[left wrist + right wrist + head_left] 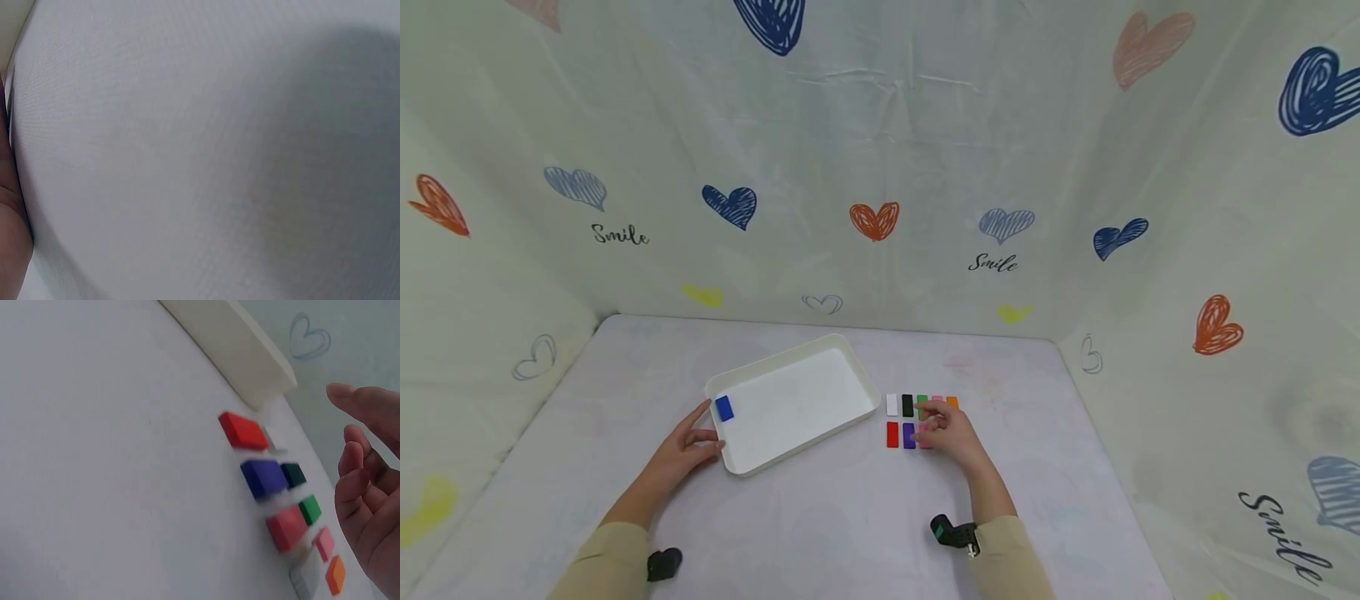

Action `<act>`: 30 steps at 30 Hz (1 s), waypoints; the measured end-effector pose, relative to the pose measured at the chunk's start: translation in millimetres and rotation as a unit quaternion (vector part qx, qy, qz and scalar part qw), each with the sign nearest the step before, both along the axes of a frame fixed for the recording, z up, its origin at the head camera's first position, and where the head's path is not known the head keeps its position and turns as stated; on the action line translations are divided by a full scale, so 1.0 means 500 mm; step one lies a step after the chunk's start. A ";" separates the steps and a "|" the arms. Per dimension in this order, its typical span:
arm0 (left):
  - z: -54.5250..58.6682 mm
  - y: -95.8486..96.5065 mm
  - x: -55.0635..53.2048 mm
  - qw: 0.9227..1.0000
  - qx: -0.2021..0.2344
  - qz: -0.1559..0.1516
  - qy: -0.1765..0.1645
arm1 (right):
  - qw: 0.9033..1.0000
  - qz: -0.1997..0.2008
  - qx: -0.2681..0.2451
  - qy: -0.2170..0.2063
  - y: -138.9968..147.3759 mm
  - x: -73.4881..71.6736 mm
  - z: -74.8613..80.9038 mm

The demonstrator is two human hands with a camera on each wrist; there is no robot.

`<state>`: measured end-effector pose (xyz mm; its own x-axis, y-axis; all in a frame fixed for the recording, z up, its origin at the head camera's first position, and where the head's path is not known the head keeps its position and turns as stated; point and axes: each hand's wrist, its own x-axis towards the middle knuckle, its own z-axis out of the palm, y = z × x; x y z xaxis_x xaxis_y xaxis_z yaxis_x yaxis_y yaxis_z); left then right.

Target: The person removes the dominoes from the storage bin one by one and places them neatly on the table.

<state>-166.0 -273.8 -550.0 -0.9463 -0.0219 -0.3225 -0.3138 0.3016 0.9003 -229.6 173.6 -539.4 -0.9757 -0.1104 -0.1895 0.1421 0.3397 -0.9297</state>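
A white rectangular tray (797, 408) lies at a slant, with one blue block (724, 408) inside by its left wall. At that left end, my left hand (688, 442) touches the outside of the rim with extended thumb and index finger. Colored blocks stand in two rows beyond the tray's right corner: the back row has white (891, 405), black (907, 406), green (310, 509), pink (324, 543) and orange (335, 575). Red (245, 431), purple (265, 477), rose (287, 528) and pale (305, 575) ones form the front row. Over them hovers my right hand (951, 433), fingers loosely bent, holding nothing.
A pale cloth covers the table (820, 533). Behind and at both sides hangs a white curtain (940, 167) printed with hearts and "Smile". Black wrist devices are at the left cuff (664, 565) and the right cuff (953, 532).
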 end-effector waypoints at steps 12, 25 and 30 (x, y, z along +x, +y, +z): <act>-0.010 0.003 -0.001 1.000 -0.013 0.012 -0.009 | 0.992 0.116 -0.020 0.054 -0.123 -0.016 0.042; -0.013 -0.002 -0.001 1.000 0.000 0.014 -0.001 | 0.981 0.173 -0.052 0.065 -0.265 -0.032 0.075; -0.014 0.000 0.000 1.000 0.007 0.013 0.009 | 0.975 0.201 -0.062 0.068 -0.307 -0.048 0.082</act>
